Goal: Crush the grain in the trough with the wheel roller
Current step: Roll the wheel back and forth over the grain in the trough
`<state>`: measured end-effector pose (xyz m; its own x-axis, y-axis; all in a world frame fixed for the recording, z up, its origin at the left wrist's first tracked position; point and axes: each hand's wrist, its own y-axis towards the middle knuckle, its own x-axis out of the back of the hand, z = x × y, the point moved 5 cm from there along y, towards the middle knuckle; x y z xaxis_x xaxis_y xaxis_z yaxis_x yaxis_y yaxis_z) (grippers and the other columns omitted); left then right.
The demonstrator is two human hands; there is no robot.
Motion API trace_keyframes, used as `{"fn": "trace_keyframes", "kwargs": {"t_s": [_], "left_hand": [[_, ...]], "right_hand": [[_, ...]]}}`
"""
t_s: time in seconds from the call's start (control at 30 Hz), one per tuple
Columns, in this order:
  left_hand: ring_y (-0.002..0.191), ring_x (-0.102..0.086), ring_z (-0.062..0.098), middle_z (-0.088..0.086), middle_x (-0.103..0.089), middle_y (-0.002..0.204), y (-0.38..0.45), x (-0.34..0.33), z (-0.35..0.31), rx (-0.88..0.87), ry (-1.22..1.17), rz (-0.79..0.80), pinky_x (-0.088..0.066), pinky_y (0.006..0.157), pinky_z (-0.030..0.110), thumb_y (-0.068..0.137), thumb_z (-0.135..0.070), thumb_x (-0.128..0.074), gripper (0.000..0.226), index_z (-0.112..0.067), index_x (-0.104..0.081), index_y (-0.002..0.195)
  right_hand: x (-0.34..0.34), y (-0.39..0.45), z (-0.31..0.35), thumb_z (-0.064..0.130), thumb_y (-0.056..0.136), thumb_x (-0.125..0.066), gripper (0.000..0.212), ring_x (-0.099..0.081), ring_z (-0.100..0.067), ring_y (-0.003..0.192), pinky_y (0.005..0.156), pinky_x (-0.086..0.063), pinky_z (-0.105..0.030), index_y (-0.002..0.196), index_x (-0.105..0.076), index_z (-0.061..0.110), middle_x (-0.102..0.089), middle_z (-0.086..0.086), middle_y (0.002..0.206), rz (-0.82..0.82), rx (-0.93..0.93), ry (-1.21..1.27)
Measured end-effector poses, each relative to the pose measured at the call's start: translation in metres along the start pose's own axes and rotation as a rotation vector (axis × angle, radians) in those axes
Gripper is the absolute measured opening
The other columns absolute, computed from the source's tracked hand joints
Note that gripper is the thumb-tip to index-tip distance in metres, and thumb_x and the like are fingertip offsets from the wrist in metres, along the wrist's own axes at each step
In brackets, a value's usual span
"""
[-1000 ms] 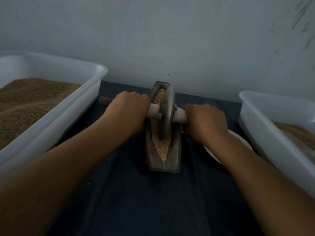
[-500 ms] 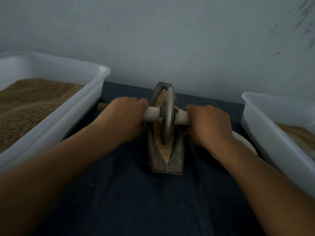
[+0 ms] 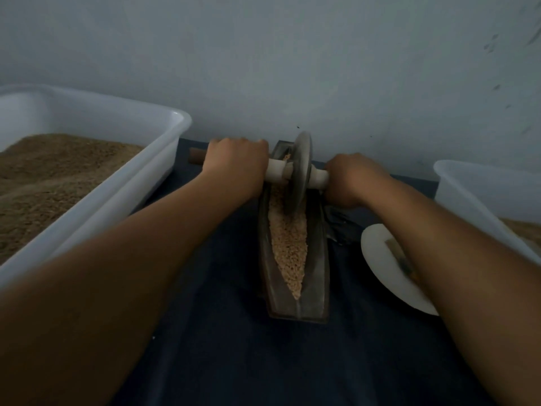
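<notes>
Your left hand and right hand, both wrapped round the axle, have pushed the wheel roller to the trough's far end, leaving the near grain coarse.

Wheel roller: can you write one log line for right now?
wheel roller: far end of trough | left hand, right hand: grip axle | grain: in trough
</notes>
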<state>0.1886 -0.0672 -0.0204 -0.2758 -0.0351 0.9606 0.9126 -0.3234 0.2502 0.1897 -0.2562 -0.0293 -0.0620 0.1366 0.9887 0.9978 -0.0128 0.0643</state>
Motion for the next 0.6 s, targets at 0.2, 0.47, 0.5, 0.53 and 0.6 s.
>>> {"fn": "trace_keyframes", "kwargs": {"t_s": [0.2, 0.47, 0.5, 0.53, 0.6], "left_hand": [[0.088, -0.060, 0.025, 0.011, -0.065, 0.105, -0.011, -0.003, 0.002, -0.010, 0.106, 0.104, -0.046, 0.071, 0.036, 0.088, -0.028, -0.065, 0.032, -0.010, -0.058, 0.114], [0.090, -0.061, 0.021, 0.004, -0.063, 0.100, -0.068, 0.012, -0.006, -0.055, 0.135, 0.007, -0.043, 0.074, 0.033, 0.088, -0.033, -0.065, 0.033, -0.015, -0.050, 0.111], [0.089, -0.061, 0.020, 0.003, -0.063, 0.099, -0.075, 0.014, -0.008, -0.061, 0.134, -0.011, -0.041, 0.075, 0.031, 0.088, -0.034, -0.065, 0.032, -0.016, -0.049, 0.110], [0.089, -0.060, 0.019, 0.002, -0.063, 0.099, -0.082, 0.016, -0.009, -0.069, 0.128, -0.032, -0.040, 0.077, 0.031, 0.089, -0.034, -0.064, 0.031, -0.017, -0.048, 0.108], [0.089, -0.059, 0.019, 0.001, -0.063, 0.098, -0.095, 0.020, -0.010, -0.076, 0.097, -0.076, -0.040, 0.085, 0.031, 0.089, -0.035, -0.063, 0.028, -0.018, -0.047, 0.105]], "right_hand": [[0.009, -0.023, 0.008, 0.033, 0.081, -0.069, 0.025, -0.047, -0.022, 0.066, 0.054, -0.031, -0.025, 0.102, -0.066, 0.019, -0.063, -0.008, 0.093, -0.105, -0.020, -0.041], [0.010, -0.095, 0.019, 0.037, 0.081, -0.068, 0.024, -0.062, -0.027, 0.079, 0.054, -0.027, -0.028, 0.100, -0.062, 0.025, -0.065, -0.002, 0.087, -0.335, 0.078, -0.051], [0.011, -0.105, 0.020, 0.039, 0.081, -0.067, 0.024, -0.061, -0.026, 0.076, 0.051, -0.023, -0.028, 0.101, -0.060, 0.026, -0.065, 0.000, 0.086, -0.365, 0.089, -0.060], [0.011, -0.114, 0.020, 0.039, 0.081, -0.068, 0.025, -0.060, -0.024, 0.074, 0.048, -0.018, -0.028, 0.101, -0.060, 0.026, -0.065, 0.001, 0.085, -0.391, 0.098, -0.068], [0.013, -0.126, 0.022, 0.036, 0.080, -0.069, 0.024, -0.059, -0.023, 0.069, 0.048, -0.015, -0.027, 0.098, -0.061, 0.024, -0.064, 0.002, 0.082, -0.437, 0.120, -0.069]]}}
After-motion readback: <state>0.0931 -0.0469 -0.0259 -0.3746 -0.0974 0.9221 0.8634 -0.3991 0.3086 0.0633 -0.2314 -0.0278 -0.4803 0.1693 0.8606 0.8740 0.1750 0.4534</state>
